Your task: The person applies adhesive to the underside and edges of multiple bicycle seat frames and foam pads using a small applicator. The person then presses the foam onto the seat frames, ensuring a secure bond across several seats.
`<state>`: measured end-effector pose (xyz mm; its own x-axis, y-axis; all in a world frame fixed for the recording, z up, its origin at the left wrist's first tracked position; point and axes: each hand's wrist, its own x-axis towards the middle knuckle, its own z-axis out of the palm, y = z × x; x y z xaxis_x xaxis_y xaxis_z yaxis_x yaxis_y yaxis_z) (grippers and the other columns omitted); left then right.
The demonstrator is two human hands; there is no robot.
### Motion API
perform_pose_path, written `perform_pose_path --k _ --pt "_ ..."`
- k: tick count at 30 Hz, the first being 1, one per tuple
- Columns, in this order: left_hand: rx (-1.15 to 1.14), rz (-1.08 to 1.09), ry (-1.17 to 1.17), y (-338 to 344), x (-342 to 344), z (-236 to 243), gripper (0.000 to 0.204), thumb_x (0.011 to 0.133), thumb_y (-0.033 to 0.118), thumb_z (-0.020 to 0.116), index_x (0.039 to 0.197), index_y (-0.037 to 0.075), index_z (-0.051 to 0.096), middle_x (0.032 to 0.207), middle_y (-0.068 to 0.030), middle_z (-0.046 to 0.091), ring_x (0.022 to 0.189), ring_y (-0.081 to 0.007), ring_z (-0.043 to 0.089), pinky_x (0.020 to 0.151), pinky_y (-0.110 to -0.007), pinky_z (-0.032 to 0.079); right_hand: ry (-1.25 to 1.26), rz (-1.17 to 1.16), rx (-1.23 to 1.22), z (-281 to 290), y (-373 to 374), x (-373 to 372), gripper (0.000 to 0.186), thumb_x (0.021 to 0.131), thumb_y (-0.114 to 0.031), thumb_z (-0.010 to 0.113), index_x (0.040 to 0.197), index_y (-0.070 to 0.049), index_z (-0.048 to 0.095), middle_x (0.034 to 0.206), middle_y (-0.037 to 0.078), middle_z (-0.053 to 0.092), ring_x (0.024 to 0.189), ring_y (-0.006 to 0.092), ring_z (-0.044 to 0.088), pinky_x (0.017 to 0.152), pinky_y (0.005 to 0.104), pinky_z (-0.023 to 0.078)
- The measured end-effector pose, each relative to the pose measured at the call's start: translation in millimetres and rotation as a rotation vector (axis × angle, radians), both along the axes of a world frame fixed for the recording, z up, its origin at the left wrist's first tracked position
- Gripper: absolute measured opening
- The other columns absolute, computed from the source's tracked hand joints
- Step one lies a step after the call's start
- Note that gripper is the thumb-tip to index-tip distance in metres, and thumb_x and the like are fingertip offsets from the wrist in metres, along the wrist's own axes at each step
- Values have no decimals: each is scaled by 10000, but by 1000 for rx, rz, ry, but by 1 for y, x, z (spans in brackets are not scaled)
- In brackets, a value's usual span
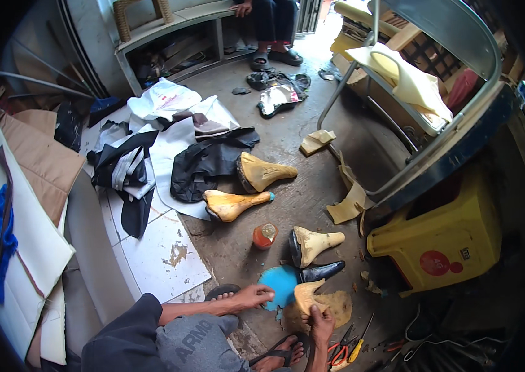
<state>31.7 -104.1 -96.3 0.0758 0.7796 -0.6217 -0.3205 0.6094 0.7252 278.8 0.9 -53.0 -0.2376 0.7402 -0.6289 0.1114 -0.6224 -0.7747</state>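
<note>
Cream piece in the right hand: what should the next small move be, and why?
Probably bring the left hand over to the free side of the cream piece to steady it. The right hand alone holds it, near its lower edge, while the left hand sits apart from it, by the blue patch. Whether the left hand pinches anything small is hard to tell.

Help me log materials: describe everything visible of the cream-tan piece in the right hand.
The cream-tan piece looks like foam, matte and curved, its dipped upper edge rising to a corner at right. The right hand grips its lower part. In view it overlaps a flat tan sheet, right of a blue patch; contact is unclear.
</note>
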Motion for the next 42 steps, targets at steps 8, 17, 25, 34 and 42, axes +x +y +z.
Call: perform_pose_path --k 8,17,25,34,42 --pt "4 1055 63 11 -122 20 403 1001 447 596 1228 117 549 1017 -85 605 905 -195 619 733 -369 529 56 -165 159 18 20 2 322 953 -211 707 1184 -10 608 871 85 683 586 168 660 510 280 546" --pt "-82 1046 135 51 -218 18 517 899 404 724 1214 41 532 1154 -161 608 1029 -332 604 872 -487 518 28 -136 132 19 15 0 280 943 -212 712 1100 3 626 859 77 679 589 171 656 522 287 545" --pt "16 1218 -264 20 -174 -7 355 951 246 675 1225 70 534 1189 -149 622 1051 -317 637 907 -489 532 -89 8 96 52 40 -12 282 955 -208 679 1142 -2 638 914 78 671 701 189 680 593 299 563" --pt "-38 1177 -266 -7 -115 -6 400 981 377 649 1255 112 527 1248 -122 574 1155 -285 558 987 -458 473 58 157 325 46 67 -43 518 950 -222 706 1384 -8 521 1118 99 682 918 163 672 690 290 558" --pt "-337 -334 261 -61 -49 -1 556 993 438 541 1338 19 422 1309 -257 468 1190 -353 479 921 -497 438 -286 657 -226 15 -40 28 594 968 -606 564 879 -56 769 536 24 609 447 108 534 477 252 420"
